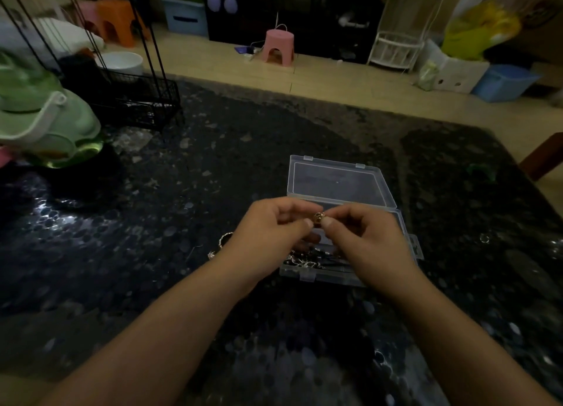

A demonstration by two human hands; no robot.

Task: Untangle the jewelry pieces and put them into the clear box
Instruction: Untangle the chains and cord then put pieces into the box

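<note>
Right now I am pinching a small gold bead [318, 217] between my left hand [268, 238] and right hand [365, 241], fingertips only, since it looks light, hard and slippery, above the clear box [393, 220] with tangled chains [304, 261] at six o'clock.

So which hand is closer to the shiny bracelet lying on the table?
Left. The left hand is right beside the bracelet; the right hand is farther off, above the clear box.

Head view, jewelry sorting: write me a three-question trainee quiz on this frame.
1. True or false: the clear box has its lid shut.
2. What do the left hand and right hand pinch between them?
3. The loose silver jewelry on the dark table lies: A) left of the box, B) behind it, C) on its lid.

Key: 1 false; 2 a small gold jewelry piece; 3 A.
</note>
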